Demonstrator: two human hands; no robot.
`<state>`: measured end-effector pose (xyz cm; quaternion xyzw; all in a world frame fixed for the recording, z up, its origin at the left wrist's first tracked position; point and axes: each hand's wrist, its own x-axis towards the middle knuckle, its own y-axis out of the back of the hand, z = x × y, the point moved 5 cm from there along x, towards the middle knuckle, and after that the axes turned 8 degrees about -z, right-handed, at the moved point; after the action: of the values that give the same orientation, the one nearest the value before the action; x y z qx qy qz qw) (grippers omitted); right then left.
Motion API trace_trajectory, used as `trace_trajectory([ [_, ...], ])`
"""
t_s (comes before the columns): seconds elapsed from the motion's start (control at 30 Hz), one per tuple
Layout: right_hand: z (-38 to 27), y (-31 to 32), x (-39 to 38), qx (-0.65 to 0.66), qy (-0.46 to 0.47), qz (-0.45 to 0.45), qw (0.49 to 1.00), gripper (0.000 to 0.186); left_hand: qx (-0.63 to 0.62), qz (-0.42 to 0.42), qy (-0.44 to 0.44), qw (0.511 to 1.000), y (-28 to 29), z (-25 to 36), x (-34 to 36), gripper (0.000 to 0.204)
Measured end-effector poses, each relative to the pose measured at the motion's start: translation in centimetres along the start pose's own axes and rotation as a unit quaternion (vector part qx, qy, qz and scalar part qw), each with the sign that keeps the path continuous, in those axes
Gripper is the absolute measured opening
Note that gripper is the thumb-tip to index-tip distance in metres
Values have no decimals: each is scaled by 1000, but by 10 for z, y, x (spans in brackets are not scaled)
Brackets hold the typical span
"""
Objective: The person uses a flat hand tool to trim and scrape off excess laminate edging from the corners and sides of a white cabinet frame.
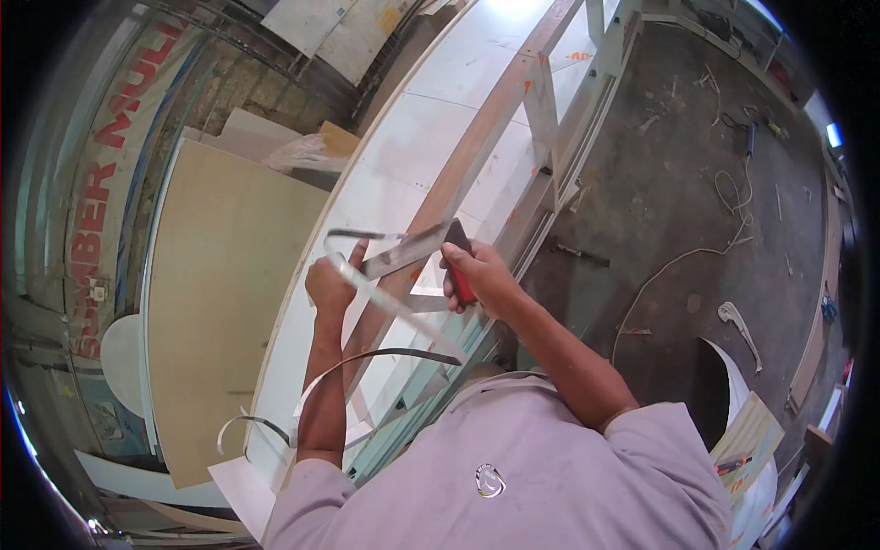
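My right hand point(481, 275) grips the dark-and-red handle of a tool with a broad, flat metal blade point(408, 249). The blade points left, toward my left hand point(333, 282). That hand is closed with its thumb raised at the blade's far end, on a thin, bendy strip point(399, 307), pale on one side and dark on the other. Loose loops of the strip curl over my left forearm and hang near the shirt. Beneath both hands runs a reddish-brown wooden bar point(458, 174), part of a long frame lying on a white panel point(390, 151).
At left stands a large beige board point(234, 293), near a banner point(124, 174). On the grey floor to the right lie a cable point(683, 254), a dark tool point(582, 254) and a pale curved piece point(738, 332). Several offcuts are piled at lower right.
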<state>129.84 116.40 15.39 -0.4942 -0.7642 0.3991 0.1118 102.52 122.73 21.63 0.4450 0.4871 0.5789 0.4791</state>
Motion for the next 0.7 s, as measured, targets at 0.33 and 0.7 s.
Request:
trace_trajectory([
  [0.33, -24, 20, 15, -4, 9, -1, 1000, 35, 42, 22, -17, 999, 8, 42, 22, 82],
  [0.7, -52, 48, 15, -25, 18, 17, 999, 37, -27, 8, -36, 999, -7, 75, 44, 83],
])
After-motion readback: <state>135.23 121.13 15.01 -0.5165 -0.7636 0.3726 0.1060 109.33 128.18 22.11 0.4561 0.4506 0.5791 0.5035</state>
